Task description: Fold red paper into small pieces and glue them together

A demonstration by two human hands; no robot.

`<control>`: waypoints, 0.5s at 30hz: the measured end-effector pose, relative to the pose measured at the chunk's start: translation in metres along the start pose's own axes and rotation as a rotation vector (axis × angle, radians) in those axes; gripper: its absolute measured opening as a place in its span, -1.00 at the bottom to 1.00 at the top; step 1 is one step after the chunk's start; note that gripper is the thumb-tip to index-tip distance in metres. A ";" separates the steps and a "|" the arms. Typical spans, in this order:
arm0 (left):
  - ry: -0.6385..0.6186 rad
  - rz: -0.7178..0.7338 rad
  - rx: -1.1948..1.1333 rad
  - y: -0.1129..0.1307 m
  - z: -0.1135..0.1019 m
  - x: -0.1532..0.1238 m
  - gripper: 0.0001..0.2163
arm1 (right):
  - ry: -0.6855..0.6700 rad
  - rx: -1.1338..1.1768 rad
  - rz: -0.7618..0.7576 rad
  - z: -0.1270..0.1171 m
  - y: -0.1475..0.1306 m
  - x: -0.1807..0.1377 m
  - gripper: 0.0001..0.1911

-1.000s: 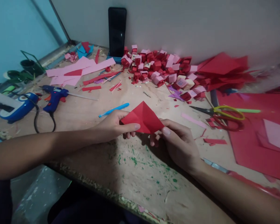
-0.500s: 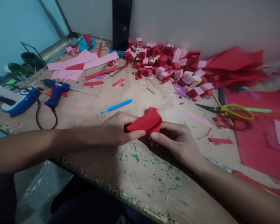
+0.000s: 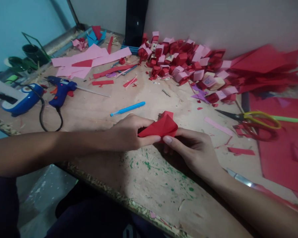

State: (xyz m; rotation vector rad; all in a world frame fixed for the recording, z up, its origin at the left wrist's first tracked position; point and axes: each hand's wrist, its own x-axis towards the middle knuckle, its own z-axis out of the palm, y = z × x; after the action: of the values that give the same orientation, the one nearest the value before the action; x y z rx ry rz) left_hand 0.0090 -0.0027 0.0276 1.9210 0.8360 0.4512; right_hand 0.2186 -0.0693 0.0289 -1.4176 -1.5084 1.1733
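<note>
Both hands pinch one folded piece of red paper just above the wooden table. My left hand grips its left end between thumb and fingers. My right hand holds the right side, thumb on top and fingers curled beneath. The paper is creased into a pointed, partly collapsed shape with a small flap sticking up at the back.
A blue pen-like tool lies just beyond the hands. Yellow-handled scissors rest at the right beside red sheets. A heap of small red and pink folded boxes lines the wall. A blue glue gun and pink strips lie left.
The flat red triangle has been pushed together into a narrower folded shape, with both hands moving closer. The view has shifted slightly.
</note>
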 end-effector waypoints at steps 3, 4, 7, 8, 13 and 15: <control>-0.009 0.022 -0.014 -0.001 -0.001 0.000 -0.82 | 0.007 -0.003 0.002 0.001 0.000 0.000 -0.70; -0.006 0.036 -0.014 -0.002 -0.001 0.000 -0.81 | 0.008 -0.004 0.000 0.001 0.001 0.000 -0.70; 0.003 0.075 -0.007 -0.005 0.000 0.000 -0.81 | 0.018 -0.019 -0.001 0.001 0.001 -0.001 -0.70; 0.009 0.093 -0.006 -0.006 0.001 0.000 -0.82 | 0.020 -0.024 0.000 0.001 0.001 -0.001 -0.70; 0.034 0.173 -0.010 -0.009 0.004 -0.001 -0.86 | 0.027 -0.057 0.008 0.001 -0.001 -0.002 -0.70; 0.033 0.187 -0.007 -0.009 0.005 -0.001 -0.87 | 0.026 -0.070 0.004 0.000 0.000 -0.002 -0.71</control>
State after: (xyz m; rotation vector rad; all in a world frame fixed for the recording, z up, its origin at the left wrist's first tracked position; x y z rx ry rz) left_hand 0.0082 -0.0034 0.0171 1.9988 0.6779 0.5985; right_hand 0.2184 -0.0715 0.0293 -1.4772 -1.5423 1.1110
